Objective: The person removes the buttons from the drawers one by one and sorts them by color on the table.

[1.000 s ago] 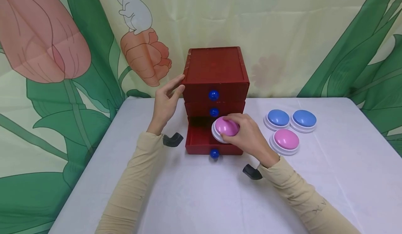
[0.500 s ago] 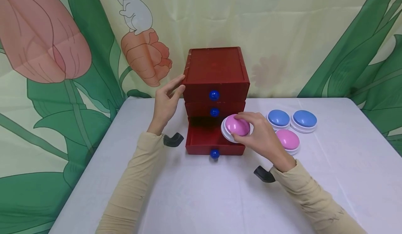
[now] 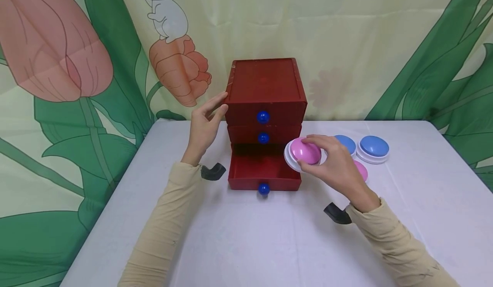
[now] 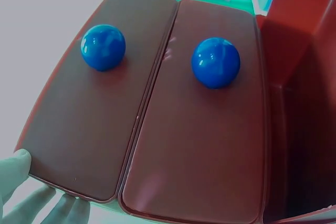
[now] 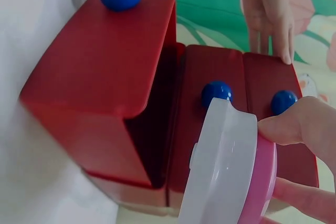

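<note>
My right hand (image 3: pixel 339 167) grips a pink push button with a white base (image 3: pixel 305 151), fingers and thumb around its dome. It is held tilted over the right edge of the pulled-out bottom drawer (image 3: pixel 246 184) of a red drawer cabinet (image 3: pixel 265 81). In the right wrist view the white base (image 5: pixel 220 161) fills the lower middle. My left hand (image 3: pixel 204 126) rests with extended fingers against the cabinet's upper left side. Its thumb (image 4: pixel 14 169) touches the corner of the top drawer front in the left wrist view. The two upper drawers, with blue knobs (image 3: pixel 263 116), are closed.
To the right on the white table (image 3: pixel 246 244) stand two blue push buttons, one at the far side (image 3: pixel 373 146) and one partly behind my right hand (image 3: pixel 347 143). Another pink button (image 3: pixel 361 170) is mostly hidden by that hand. A printed cloth (image 3: pixel 331 43) hangs behind the cabinet.
My right hand has moved to the right with the pink button, from above the middle of the open drawer to its right edge. The left hand stays against the cabinet.
</note>
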`<action>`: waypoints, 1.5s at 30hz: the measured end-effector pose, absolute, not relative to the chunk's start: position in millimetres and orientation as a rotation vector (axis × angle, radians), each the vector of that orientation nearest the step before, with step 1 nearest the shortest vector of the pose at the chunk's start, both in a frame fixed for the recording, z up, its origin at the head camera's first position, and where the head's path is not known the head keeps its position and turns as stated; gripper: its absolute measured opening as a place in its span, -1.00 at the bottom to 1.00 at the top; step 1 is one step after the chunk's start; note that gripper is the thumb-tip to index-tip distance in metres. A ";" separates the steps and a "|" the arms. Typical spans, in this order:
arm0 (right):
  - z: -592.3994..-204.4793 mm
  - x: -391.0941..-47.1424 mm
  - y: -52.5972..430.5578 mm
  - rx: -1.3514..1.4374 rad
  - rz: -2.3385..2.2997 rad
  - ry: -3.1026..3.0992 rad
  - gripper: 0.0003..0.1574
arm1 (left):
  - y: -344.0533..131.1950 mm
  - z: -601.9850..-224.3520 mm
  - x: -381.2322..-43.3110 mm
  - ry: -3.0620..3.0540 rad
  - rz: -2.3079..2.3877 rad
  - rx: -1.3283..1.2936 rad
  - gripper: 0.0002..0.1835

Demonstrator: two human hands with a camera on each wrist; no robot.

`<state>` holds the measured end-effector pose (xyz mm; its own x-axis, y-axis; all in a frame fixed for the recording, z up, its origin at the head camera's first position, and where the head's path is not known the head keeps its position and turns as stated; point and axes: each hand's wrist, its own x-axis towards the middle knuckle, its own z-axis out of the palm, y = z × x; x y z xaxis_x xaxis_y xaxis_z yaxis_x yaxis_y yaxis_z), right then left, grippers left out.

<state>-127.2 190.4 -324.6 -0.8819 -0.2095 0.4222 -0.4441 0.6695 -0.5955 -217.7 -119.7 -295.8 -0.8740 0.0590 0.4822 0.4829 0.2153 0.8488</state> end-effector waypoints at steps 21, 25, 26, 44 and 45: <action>-333.2 -125.5 244.9 0.406 0.919 -2.537 -0.36 | -122.1 -300.2 -220.9 -2.139 -1.694 -0.535 -0.56; -334.2 -125.2 254.5 0.368 0.923 -2.559 -0.34 | -122.4 -300.2 -220.7 -2.141 -1.691 -0.534 -0.56; -334.4 -124.9 256.7 0.352 0.919 -2.571 -0.34 | -122.4 -300.3 -220.8 -2.140 -1.693 -0.534 -0.56; -340.0 -119.8 293.2 0.196 0.915 -2.703 -0.31 | -122.0 -298.6 -221.7 -2.139 -1.722 -0.522 -0.55; -340.3 -119.4 294.9 0.192 0.910 -2.704 -0.30 | -122.1 -299.0 -221.7 -2.135 -1.717 -0.527 -0.55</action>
<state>-119.4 294.9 -340.3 -0.9517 -0.0362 0.3049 -0.2131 0.7928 -0.5711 -221.7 -122.1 -299.0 -0.8697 0.0685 0.4889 0.4922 0.1969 0.8479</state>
